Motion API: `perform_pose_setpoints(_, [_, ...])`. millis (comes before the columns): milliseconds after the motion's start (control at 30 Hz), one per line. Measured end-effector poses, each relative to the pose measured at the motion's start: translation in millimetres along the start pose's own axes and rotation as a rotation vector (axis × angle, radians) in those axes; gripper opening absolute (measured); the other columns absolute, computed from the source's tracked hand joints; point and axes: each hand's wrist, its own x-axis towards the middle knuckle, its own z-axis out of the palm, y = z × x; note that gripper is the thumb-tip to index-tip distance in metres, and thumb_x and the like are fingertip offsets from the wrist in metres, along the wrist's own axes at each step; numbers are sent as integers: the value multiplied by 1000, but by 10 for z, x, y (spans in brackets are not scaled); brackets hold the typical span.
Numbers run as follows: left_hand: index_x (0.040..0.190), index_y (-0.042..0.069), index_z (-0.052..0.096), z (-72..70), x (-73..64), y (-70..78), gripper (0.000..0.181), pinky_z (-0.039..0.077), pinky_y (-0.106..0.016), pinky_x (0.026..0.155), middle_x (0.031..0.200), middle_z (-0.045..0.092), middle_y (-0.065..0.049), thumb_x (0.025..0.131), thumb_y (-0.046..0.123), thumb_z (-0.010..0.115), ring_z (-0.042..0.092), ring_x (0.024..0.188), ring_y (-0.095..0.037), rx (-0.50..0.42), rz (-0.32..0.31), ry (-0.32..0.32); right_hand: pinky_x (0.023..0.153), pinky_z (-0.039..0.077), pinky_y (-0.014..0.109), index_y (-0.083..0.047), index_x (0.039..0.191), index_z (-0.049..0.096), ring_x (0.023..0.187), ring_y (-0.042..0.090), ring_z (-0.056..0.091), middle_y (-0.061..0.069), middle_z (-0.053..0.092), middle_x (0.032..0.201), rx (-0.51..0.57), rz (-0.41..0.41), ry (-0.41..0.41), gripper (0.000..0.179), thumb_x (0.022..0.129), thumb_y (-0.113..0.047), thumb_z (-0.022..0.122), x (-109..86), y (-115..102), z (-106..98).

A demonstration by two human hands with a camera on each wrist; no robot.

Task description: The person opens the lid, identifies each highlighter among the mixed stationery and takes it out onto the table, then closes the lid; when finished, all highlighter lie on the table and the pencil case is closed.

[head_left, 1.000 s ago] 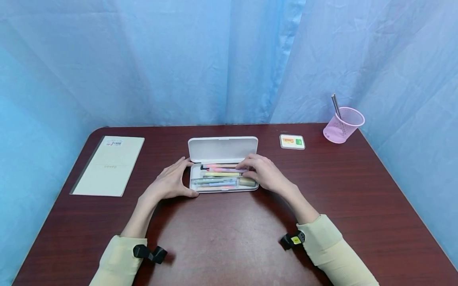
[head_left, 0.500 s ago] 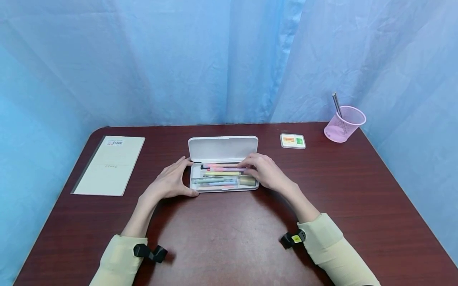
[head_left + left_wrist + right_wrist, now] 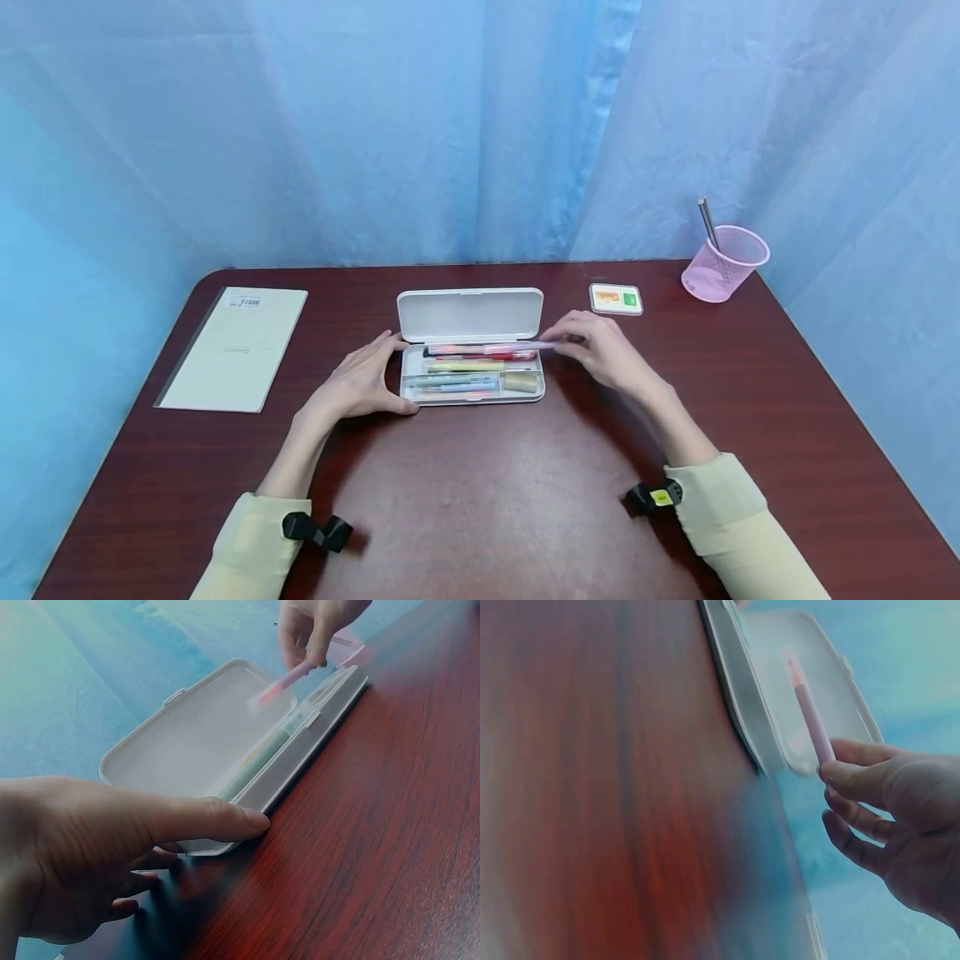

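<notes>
Lilac pen (image 3: 816, 724): likely light, stiff, slippery; hold mid-barrel. Right hand (image 3: 596, 348) pinches one end. Left hand (image 3: 363, 379), thumb straight, touches pencil case (image 3: 470, 314).

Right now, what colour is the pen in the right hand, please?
The pen is pale purple, pink-tipped, clearest in the right wrist view.

Before me, pale blue cloth (image 3: 360, 133) hangs in folds behind and along both sides of my reddish-brown, wood-grained desk (image 3: 487, 475), which catches a soft shine.
</notes>
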Motion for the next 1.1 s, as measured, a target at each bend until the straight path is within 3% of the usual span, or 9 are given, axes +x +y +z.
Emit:
perform_pose_setpoints(267, [150,6,44,30,5,-10,97,29,-64,122,166,32,-23,72,44,88,29,156,-41,-4,7,0,75,49,11,-17,100,80,83,4,64,-1,78,94,34,35,4,26,84,4,79,-214,388,-328])
perform_pose_setpoints(500, [149,7,45,43,0,-14,97,30,-64,121,166,34,-23,71,45,88,29,156,-41,-2,13,8,70,48,13,-17,102,80,79,2,60,1,77,91,4,97,16,27,84,4,80,-334,623,-502])
perform_pose_setpoints(1100, [149,8,44,-3,8,-12,96,29,-63,123,167,31,-22,72,44,89,27,157,-40,-1,0,5,72,48,12,-15,102,80,80,1,60,2,77,93,-41,141,-25,23,86,1,78,-308,804,-513])
